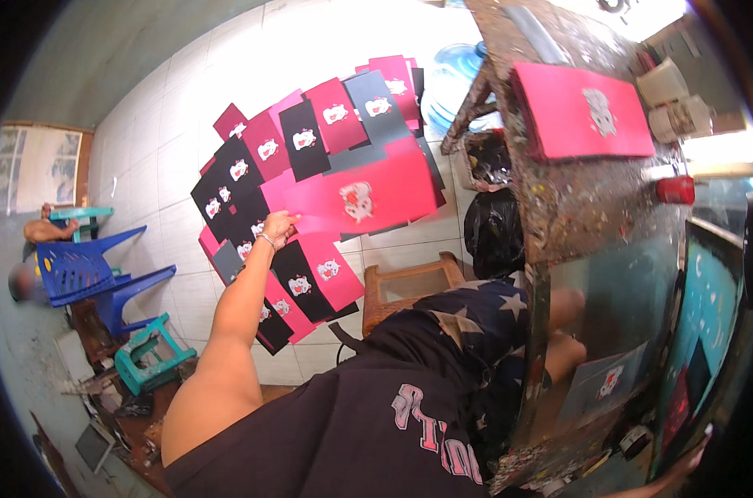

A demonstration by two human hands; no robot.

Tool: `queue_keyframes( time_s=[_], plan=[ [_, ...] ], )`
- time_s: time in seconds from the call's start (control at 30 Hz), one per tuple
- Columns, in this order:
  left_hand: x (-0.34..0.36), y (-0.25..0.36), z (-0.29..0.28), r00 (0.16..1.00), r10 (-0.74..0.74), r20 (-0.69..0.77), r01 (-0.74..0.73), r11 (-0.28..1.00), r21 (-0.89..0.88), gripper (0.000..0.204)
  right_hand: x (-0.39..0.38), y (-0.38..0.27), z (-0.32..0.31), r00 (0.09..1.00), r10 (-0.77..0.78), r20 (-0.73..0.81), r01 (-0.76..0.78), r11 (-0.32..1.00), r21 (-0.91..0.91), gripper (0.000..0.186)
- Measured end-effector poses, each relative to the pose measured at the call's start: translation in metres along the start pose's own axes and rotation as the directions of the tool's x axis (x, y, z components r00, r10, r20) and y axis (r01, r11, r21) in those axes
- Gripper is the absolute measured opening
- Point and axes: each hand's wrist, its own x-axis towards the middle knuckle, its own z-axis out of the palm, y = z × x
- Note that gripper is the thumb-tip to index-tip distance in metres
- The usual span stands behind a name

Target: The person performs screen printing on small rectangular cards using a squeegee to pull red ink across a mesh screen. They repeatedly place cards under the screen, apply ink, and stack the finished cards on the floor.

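My left hand (pixel 278 228) pinches the corner of a pink sheet (pixel 393 178) printed with a small white-and-red animal figure, held out over many printed black, pink, maroon and grey sheets (pixel 303 274) spread across the tiled floor. My right hand (pixel 694 461) is only partly visible at the lower right edge; what it holds, if anything, I cannot make out. On the paint-stained worktable (pixel 530 220) to my right lies a pink stack (pixel 559 108) with the same kind of print.
Blue chairs (pixel 73 270), a teal stool (pixel 144 353) and a seated person (pixel 40 232) are left. A wooden stool (pixel 376 290), black bag (pixel 493 236), water jug (pixel 443 91), red container (pixel 674 189), glass panel (pixel 601 286) and turquoise frame (pixel 692 324) sit centre to right.
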Motion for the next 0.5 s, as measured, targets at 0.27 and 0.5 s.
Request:
queue_keyframes(
  time_s=[0.27,0.5],
  plan=[
    [0.128,0.003,-0.037,0.802,-0.176,-0.571,-0.324,0.675,-0.663,0.019,-0.042,-0.008,-0.003,0.982,0.19,0.012,-0.188,0.976,-0.114,0.067],
    [0.197,0.044,-0.103,0.772,-0.26,-0.579,-0.43,0.457,-0.779,0.041,-0.077,-0.029,0.0,0.957,0.287,0.028,-0.278,0.945,-0.172,0.065]
  ],
)
